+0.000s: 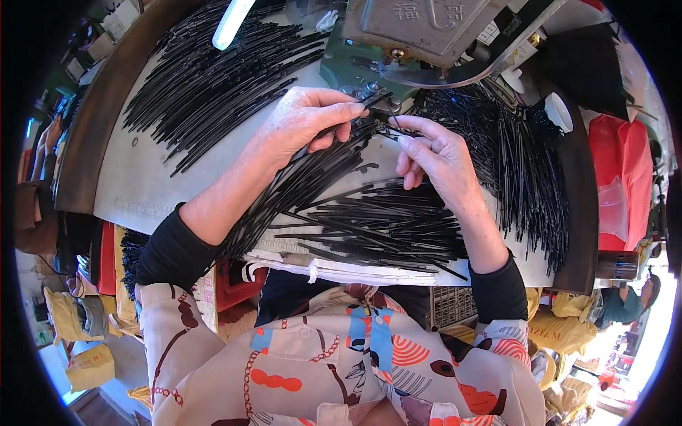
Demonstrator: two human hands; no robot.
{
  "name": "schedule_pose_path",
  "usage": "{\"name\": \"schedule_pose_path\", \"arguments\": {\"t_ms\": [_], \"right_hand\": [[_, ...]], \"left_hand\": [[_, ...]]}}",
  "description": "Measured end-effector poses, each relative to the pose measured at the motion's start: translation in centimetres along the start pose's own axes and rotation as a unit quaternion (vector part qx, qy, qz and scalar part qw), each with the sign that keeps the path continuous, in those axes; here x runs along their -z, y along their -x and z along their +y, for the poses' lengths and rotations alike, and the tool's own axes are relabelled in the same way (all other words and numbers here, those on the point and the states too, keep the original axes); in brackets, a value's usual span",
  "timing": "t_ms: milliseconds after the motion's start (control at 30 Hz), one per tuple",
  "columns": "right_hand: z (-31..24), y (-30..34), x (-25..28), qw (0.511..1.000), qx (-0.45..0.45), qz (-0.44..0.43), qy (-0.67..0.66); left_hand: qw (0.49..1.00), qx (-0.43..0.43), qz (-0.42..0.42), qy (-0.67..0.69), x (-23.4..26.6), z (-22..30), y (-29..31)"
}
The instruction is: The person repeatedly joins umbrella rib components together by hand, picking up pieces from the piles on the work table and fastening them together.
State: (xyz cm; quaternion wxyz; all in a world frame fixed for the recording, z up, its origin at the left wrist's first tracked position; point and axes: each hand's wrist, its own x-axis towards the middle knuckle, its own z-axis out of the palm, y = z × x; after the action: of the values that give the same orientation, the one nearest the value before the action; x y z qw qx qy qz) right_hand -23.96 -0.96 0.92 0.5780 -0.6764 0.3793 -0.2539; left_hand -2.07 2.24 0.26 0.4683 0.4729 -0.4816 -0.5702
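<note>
My left hand [312,122] is closed, thumb and fingers pinching a thin black strip [379,98] whose end reaches toward the metal fittings of a green machine [342,67]. Just right of it, my right hand [439,155] is also closed, with thumb and forefinger tips on a slim dark strip end below the fittings. What kind of strips these are I cannot make out. Under my hands and forearms lie a long bundle of black strips [284,188] and a nearer loose heap of them [398,220].
More black strips are piled at the far left [213,78] and right [511,163] of the pale worktable [142,177], which has a brown curved rim [84,149]. A grey metal cover [426,28] and a lit lamp tube [233,23] overhang it. Red bags [621,177] stand at right.
</note>
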Motion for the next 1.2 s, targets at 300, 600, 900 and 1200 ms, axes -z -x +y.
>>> {"name": "schedule_pose_path", "arguments": {"t_ms": [300,600,900,1200], "right_hand": [[-0.9,-0.7,0.2,1.0,0.002,-0.004,0.013],[-1.0,-1.8,0.1,1.0,0.01,0.001,0.027],[-1.1,-2.1,0.1,1.0,0.0,0.008,0.022],[-1.1,-2.2,0.2,1.0,-0.013,0.002,-0.019]], "left_hand": [[1.0,-0.008,0.011,0.02,0.3,0.4,-0.1],[0.999,0.009,0.031,0.024,0.6,0.6,-0.7],[0.999,-0.006,0.039,0.007,0.8,0.4,-1.2],[0.999,0.029,0.035,-0.006,0.8,1.0,-1.1]]}}
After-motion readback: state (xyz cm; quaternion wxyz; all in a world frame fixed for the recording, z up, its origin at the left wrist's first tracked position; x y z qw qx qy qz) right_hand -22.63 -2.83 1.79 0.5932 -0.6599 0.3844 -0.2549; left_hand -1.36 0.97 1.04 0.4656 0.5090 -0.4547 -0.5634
